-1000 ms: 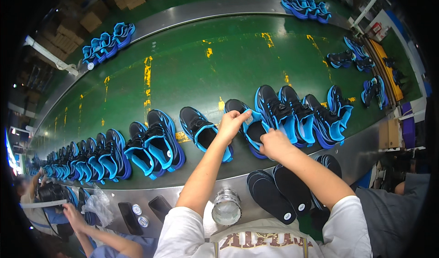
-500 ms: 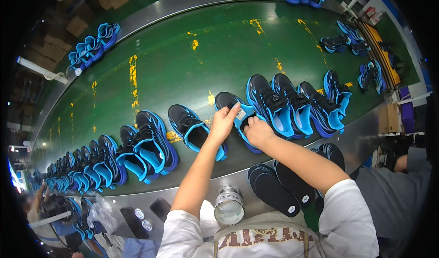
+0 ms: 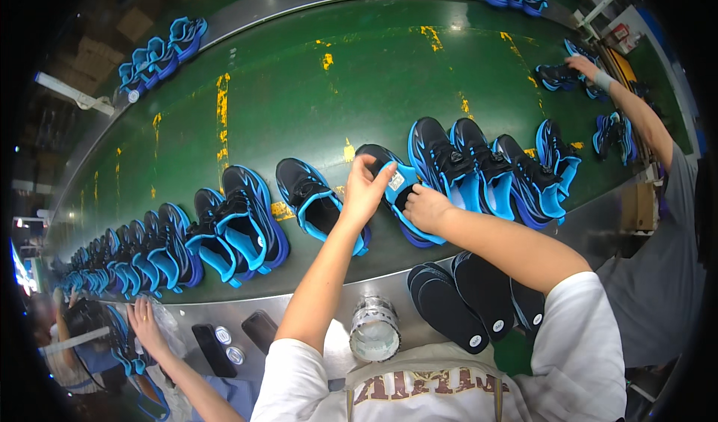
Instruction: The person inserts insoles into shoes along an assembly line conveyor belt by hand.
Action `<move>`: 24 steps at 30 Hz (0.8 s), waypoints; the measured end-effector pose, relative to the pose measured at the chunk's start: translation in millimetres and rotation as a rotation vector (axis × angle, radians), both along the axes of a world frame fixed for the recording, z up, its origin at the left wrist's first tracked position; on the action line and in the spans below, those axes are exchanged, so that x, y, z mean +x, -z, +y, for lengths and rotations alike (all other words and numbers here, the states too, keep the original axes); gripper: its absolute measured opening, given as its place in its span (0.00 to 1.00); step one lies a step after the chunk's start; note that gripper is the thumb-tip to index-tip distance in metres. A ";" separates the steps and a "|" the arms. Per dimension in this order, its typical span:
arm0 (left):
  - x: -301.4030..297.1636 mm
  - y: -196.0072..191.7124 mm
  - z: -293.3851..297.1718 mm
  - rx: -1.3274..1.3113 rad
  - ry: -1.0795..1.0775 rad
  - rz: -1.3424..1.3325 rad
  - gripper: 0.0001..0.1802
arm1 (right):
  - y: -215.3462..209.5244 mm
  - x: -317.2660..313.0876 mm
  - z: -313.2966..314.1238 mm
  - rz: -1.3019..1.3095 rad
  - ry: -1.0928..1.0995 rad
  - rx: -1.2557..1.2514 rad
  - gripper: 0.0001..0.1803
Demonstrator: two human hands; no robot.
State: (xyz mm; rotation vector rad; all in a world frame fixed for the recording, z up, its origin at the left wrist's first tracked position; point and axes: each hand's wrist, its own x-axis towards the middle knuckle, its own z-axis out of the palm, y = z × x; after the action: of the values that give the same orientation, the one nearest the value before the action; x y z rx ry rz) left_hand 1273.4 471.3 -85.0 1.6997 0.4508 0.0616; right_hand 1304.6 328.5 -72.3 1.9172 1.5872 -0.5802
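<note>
Shoe held open between both hands

The shoe point(image 3: 390, 207) is directly between the left fingers point(image 3: 384, 174) and right fingers point(image 3: 413, 204), toe pointing away from the body. It looks partway through handling: its tongue point(image 3: 406, 175) is drawn up and its opening spread. Beside the right fingers, two shoes point(image 3: 444, 159) show pale insides; the lone shoe point(image 3: 298, 177) left of the left fingers shows a dark one. Which of these are finished cannot be told. A long row of shoes point(image 3: 173, 246) stands farther left of the left fingers, on the green desk point(image 3: 277, 115), and black insoles point(image 3: 443, 304) lie below the right fingers, nearer the body, outside any shoe; they appear to be left over or waiting.

The left thumb and fingers are closed in a pinch on the tongue, next to its pale label point(image 3: 396, 180). The right fingers are curled at the opening's near right side, touching the shoe; their tips are hidden, so whether they grip anything inside cannot be told.
</note>
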 end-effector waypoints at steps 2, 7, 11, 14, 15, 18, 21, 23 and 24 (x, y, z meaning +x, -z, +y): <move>0.1 -11.1 -9.2 0.325 -0.098 -0.120 0.19 | -1.8 0.4 -14.0 0.005 -0.057 0.095 0.15; -1.4 -2.7 -1.5 0.963 0.187 -0.474 0.17 | -58.8 -11.1 3.8 0.442 0.316 -0.199 0.28; 0.9 -23.5 -11.6 0.978 0.418 -0.261 0.18 | -29.4 -30.3 -23.0 0.385 0.520 0.050 0.30; -1.6 -21.1 -8.3 0.964 0.422 -0.243 0.18 | -26.4 -52.7 -41.3 0.150 0.491 1.041 0.10; -6.5 -20.3 -8.1 0.964 0.420 -0.234 0.18 | -28.1 -65.1 -52.0 0.117 0.585 1.095 0.09; -25.4 -23.8 -13.5 1.038 0.409 -0.337 0.13 | -23.8 -99.0 -77.6 0.079 0.776 1.135 0.08; -44.3 -36.7 -20.2 1.118 0.448 -0.408 0.10 | -14.9 -119.1 -91.5 0.116 0.872 1.147 0.07; -44.3 -38.7 -15.1 1.220 0.442 -0.401 0.09 | -14.5 -122.6 -89.1 0.151 0.878 1.203 0.09; -41.4 -35.6 -8.9 1.330 0.411 -0.346 0.09 | -13.8 -119.8 -81.7 0.186 0.845 1.236 0.11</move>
State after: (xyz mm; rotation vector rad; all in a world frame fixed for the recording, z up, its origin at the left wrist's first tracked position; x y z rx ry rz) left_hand 1232.0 462.5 -49.3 2.9678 -0.3288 0.4190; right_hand 1184.8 246.8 -58.4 3.6037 1.2251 0.0151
